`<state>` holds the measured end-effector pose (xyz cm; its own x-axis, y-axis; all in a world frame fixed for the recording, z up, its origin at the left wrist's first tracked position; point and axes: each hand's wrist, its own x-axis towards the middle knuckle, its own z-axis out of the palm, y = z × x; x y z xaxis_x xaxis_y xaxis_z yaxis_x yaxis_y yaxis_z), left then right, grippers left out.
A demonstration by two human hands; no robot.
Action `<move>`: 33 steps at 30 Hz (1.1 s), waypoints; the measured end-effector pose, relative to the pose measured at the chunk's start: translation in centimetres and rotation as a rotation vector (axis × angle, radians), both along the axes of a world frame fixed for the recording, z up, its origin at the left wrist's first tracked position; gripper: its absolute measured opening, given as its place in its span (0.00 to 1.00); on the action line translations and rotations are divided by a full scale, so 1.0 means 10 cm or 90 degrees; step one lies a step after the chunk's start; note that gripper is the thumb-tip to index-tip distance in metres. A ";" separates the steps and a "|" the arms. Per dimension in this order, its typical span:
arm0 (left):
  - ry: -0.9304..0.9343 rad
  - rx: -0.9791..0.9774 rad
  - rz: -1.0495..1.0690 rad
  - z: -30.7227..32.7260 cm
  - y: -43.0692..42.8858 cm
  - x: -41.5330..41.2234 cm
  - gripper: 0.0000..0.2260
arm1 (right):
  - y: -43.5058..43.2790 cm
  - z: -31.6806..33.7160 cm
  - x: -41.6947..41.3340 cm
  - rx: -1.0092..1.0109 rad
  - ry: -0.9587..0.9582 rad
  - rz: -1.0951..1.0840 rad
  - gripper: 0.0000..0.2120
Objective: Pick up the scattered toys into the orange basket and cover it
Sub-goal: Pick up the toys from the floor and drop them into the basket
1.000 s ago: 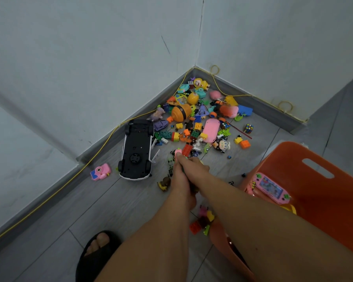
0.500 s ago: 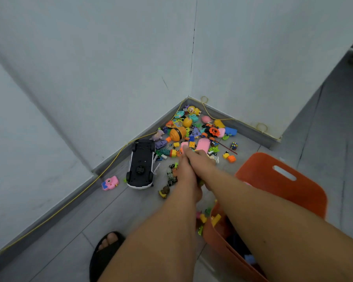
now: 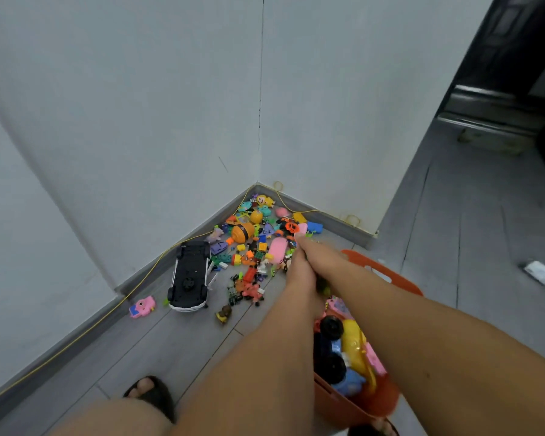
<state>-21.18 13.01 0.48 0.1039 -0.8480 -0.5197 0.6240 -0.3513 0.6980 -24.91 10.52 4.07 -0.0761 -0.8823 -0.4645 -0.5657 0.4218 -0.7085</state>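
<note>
The orange basket (image 3: 353,407) holds some toys. Scattered toys (image 3: 258,243) lie beyond its left side, with an overturned toy car (image 3: 189,275) farther left. Above its left rim, the left hand (image 3: 299,272) and right hand (image 3: 320,256) press palms together, each grip flat-fingered, with small dark bits between them.

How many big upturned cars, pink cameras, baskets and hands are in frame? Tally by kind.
Big upturned car: 1
Pink camera: 1
Orange basket: 1
Hands: 2, left hand and right hand
Total: 5
</note>
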 end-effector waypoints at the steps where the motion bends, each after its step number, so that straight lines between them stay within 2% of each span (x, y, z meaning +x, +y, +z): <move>1: -0.009 0.009 -0.004 0.08 0.06 -0.04 0.38 | -0.02 -0.02 -0.08 0.013 -0.002 -0.002 0.50; 3: 0.019 0.042 -0.037 0.16 0.16 -0.12 0.30 | -0.09 -0.14 -0.27 0.039 -0.028 0.010 0.46; 5: 0.022 0.078 -0.089 0.19 0.22 -0.20 0.28 | 0.06 0.03 -0.36 0.105 -0.061 -0.020 0.45; 8: 0.015 0.087 -0.167 0.28 0.28 -0.26 0.28 | 0.15 0.16 -0.52 0.177 -0.059 -0.002 0.36; 11: 0.014 0.097 -0.208 0.29 0.26 -0.30 0.28 | 0.17 0.29 -0.68 0.213 -0.003 0.017 0.33; 14: 0.005 0.122 -0.265 0.29 0.23 -0.37 0.28 | 0.17 0.36 -0.78 0.255 -0.011 0.042 0.28; 18: -0.057 0.140 -0.331 0.21 0.22 -0.38 0.27 | 0.21 0.48 -0.89 0.244 0.027 0.068 0.23; 21: -0.104 0.141 -0.340 0.20 0.22 -0.35 0.26 | 0.20 0.53 -0.94 0.207 0.060 0.065 0.30; 24: -0.110 0.162 -0.320 0.17 0.19 -0.37 0.22 | 0.21 0.56 -0.97 0.242 0.028 0.050 0.34; 29: -0.135 0.155 -0.277 0.15 0.18 -0.37 0.19 | 0.16 0.60 -1.07 0.178 0.026 0.043 0.26; 33: -0.139 0.165 -0.303 0.11 0.15 -0.33 0.22 | 0.10 0.59 -1.03 0.159 0.070 0.103 0.30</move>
<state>-24.51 14.53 1.59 -0.1295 -0.6754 -0.7260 0.2064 -0.7345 0.6465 -35.23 11.51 9.95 -0.0053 -0.7471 -0.6647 -0.7073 0.4727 -0.5256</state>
